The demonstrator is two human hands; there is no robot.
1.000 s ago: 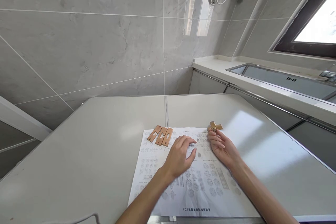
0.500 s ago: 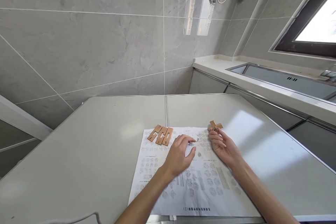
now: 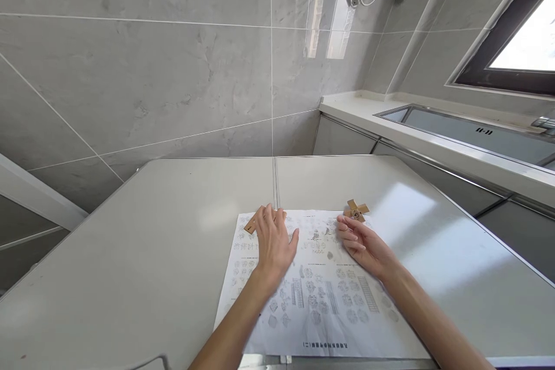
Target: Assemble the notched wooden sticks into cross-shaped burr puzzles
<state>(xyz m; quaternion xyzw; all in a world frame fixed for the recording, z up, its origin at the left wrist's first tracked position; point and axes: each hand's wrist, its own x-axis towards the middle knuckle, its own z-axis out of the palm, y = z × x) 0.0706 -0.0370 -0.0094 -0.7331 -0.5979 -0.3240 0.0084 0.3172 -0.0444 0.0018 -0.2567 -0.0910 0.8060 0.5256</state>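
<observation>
Sheet: the printed sheet (image 3: 321, 295) is lying on the table (image 3: 130, 254), at its near edge, right of the middle.
Flat pieces: the flat wooden pieces (image 3: 250, 224) are lying on the sheet's far left corner, mostly under the left hand (image 3: 273, 243).
Cross piece: the cross-shaped piece (image 3: 356, 210) is sitting at the sheet's far right corner, just beyond the right hand (image 3: 364, 245).
Hands: both are resting on the sheet's far half, apart from each other.
Counter: the counter (image 3: 433, 133) is running behind and to the right of the table.
</observation>
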